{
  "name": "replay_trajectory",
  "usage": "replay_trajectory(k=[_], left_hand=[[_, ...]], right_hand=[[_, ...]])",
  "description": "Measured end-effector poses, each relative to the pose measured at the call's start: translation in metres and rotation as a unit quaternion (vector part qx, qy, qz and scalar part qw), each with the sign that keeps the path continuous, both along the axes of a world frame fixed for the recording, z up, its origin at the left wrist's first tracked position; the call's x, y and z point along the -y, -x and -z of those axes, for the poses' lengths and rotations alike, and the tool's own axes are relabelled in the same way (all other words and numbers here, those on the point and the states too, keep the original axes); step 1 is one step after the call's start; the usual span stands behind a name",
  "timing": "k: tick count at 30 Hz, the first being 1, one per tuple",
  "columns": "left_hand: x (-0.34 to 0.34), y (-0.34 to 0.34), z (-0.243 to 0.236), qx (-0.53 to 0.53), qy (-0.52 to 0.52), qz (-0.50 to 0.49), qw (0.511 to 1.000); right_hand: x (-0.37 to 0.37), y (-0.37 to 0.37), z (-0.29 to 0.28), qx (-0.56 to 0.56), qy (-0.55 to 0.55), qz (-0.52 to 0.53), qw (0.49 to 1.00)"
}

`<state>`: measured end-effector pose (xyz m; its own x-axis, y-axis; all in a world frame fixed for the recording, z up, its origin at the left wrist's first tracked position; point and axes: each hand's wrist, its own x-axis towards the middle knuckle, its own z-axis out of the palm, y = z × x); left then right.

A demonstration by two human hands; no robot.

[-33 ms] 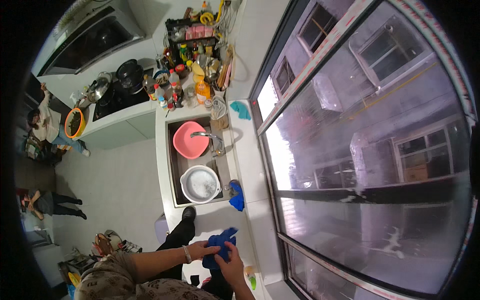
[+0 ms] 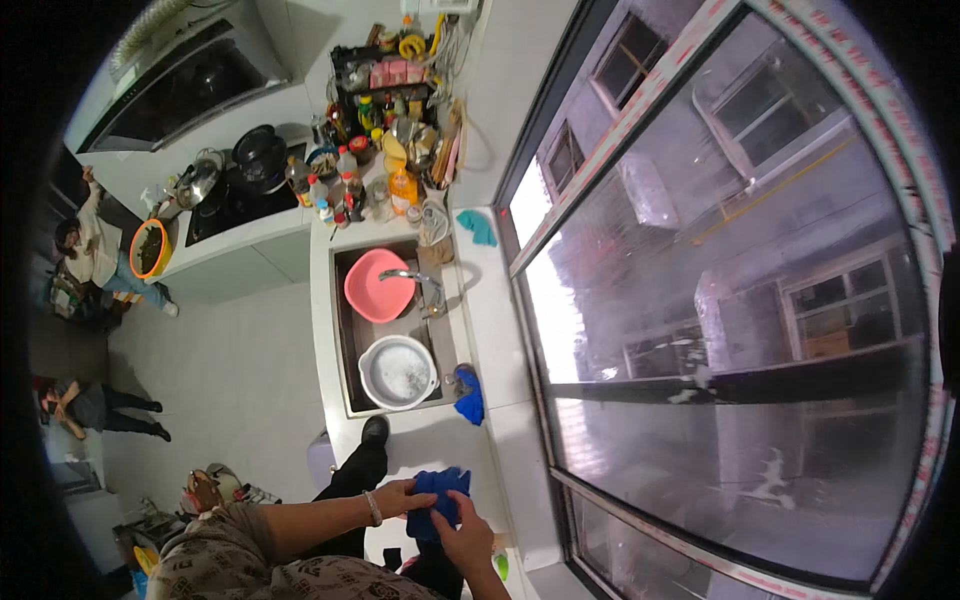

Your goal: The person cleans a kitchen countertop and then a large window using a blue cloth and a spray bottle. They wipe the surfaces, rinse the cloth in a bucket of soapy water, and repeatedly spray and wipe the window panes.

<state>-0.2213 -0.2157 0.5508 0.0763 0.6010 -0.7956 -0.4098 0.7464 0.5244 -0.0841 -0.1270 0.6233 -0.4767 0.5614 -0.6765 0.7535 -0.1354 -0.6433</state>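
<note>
A blue cloth (image 2: 436, 508) is bunched between my two hands above the white counter. My left hand (image 2: 403, 497), with a bracelet at its wrist, pinches the cloth from its left side. From the lower right, my right hand (image 2: 466, 537) grips it with thumb and fingers closed on the fabric. The cloth looks folded over into a compact pad. My black shoe (image 2: 375, 429) is by the counter's edge, just beyond my hands. A second blue cloth (image 2: 468, 396) lies beside the sink, on the window side.
The sink (image 2: 345, 345) holds a pink basin (image 2: 378, 287) under the faucet (image 2: 408, 275) and a white basin (image 2: 398, 372) of sudsy water. Bottles crowd the far counter near the stove. A large window (image 2: 720, 300) lines the right. Two people are at the left.
The blue cloth's loose upper corner, which stuck up before, has come down against the rest. Both hands keep their hold, and the view has shifted slightly.
</note>
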Motion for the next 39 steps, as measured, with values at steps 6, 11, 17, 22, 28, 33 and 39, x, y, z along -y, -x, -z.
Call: replay_trajectory(k=[6, 11, 17, 22, 28, 33, 39], left_hand=[[-0.007, -0.036, -0.099, -0.131, -0.174, -0.051, 0.975], [-0.038, -0.063, -0.200, 0.079, -0.231, -0.197, 0.950], [-0.087, -0.079, -0.297, -0.165, -0.452, 0.102, 0.871], [-0.152, -0.113, -0.331, -0.356, -0.611, 0.184, 0.682], [-0.190, -0.144, -0.344, -0.162, -0.671, 0.175, 0.702], [-0.211, -0.137, -0.351, -0.115, -0.664, 0.227, 0.703], [-0.234, -0.124, -0.348, -0.125, -0.645, 0.194, 0.728]], right_hand=[[0.000, -0.074, -0.062, -0.157, -0.129, 0.030, 0.979], [-0.026, -0.125, -0.122, -0.435, 0.439, 0.360, 0.699], [-0.033, -0.128, -0.122, -0.436, -0.043, 0.163, 0.884], [-0.067, -0.146, -0.193, -0.358, -0.345, 0.069, 0.865], [-0.016, -0.236, -0.292, -0.023, -0.631, 0.191, 0.751], [-0.021, -0.387, -0.395, 0.115, -0.768, 0.417, 0.472], [-0.114, -0.332, -0.432, 0.322, -0.806, 0.284, 0.409]])
